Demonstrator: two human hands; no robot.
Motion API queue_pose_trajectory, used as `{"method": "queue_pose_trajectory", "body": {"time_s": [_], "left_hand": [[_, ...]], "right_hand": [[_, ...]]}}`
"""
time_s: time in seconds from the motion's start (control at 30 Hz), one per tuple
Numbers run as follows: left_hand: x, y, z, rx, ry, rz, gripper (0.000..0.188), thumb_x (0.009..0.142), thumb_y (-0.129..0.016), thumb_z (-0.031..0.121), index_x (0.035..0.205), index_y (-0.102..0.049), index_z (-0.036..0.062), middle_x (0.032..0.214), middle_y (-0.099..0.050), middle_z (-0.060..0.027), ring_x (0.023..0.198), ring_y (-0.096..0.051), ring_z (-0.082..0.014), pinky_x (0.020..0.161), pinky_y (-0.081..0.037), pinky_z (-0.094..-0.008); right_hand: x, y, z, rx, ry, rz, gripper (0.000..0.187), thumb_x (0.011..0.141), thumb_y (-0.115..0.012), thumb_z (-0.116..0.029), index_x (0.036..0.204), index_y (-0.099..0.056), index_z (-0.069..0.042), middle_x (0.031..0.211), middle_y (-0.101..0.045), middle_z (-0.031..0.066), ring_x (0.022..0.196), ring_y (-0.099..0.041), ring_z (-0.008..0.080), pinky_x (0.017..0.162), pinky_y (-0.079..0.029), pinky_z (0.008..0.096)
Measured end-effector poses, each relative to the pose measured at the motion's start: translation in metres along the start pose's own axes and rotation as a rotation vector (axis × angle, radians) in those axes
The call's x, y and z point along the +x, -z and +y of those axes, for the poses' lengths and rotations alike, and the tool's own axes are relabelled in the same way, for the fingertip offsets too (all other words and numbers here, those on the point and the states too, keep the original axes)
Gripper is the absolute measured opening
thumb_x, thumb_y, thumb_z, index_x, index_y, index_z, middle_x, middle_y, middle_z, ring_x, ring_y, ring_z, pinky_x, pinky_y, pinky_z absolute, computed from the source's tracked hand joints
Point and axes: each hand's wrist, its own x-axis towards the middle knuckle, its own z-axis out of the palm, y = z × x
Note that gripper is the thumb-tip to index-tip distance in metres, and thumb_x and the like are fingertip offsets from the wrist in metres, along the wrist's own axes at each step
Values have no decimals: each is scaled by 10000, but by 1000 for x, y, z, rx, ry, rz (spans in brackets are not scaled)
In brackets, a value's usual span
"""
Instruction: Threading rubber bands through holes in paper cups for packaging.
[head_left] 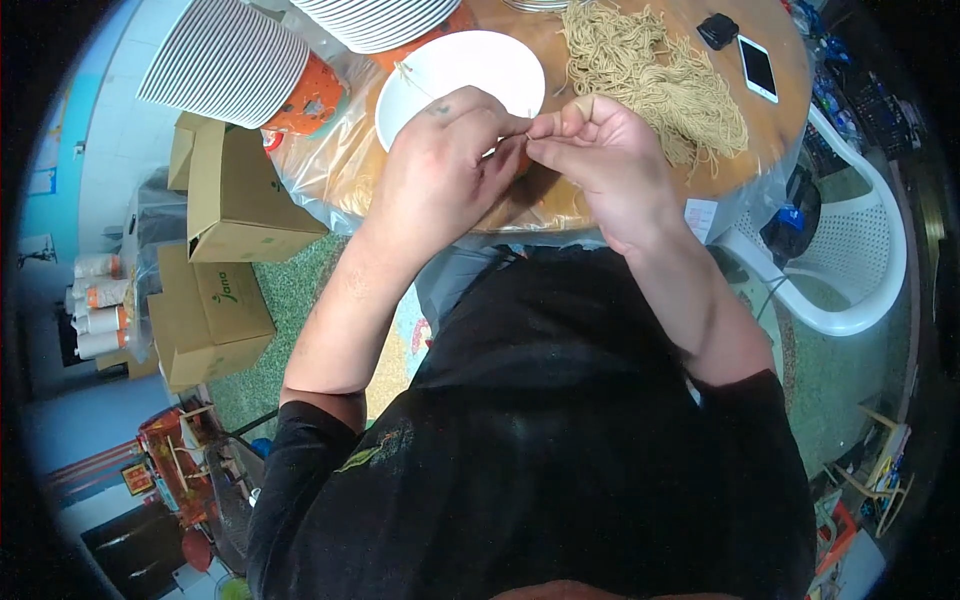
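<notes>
Just past the table's near edge, my left hand (440,160) and my right hand (605,150) meet at the fingertips. Both are closed in a pinch at the right rim of a white round paper bucket (470,70). Between them is what seems the end of a thin tan cord, mostly covered by the fingers. A short piece of the same cord (405,70) shows at the bucket's left rim. My left hand covers the bucket's near side. Right of the bucket lies a large loose heap of tan cords (650,85).
Nested white-and-orange buckets form one stack (230,65) at the table's left and another stack (385,20) behind. A phone (758,68) and a small black object (717,31) lie far right. Cardboard boxes (250,215) stand left, a white plastic chair (850,230) right.
</notes>
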Motion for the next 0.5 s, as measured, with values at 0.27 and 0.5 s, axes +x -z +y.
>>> {"method": "queue_pose_trajectory", "body": {"time_s": [0.27,0.5], "left_hand": [[3,-3,3,-25,152,-112,115,951,-769,90,1019,-720,11,987,-698,-183,972,-724,-408,846,-594,-453],[17,8,-16,-466,563,-410,100,1121,-643,76,1137,-651,-23,1004,-679,-4,937,-671,-84,794,-575,-308]], "right_hand": [[-2,2,-1,-826,548,108,190,894,-801,71,947,-659,-42,988,-726,71,839,-731,202,763,-610,348],[7,2,13,-843,964,92,203,829,-796,75,924,-674,-56,971,-696,102,814,-717,296,720,-589,384]]}}
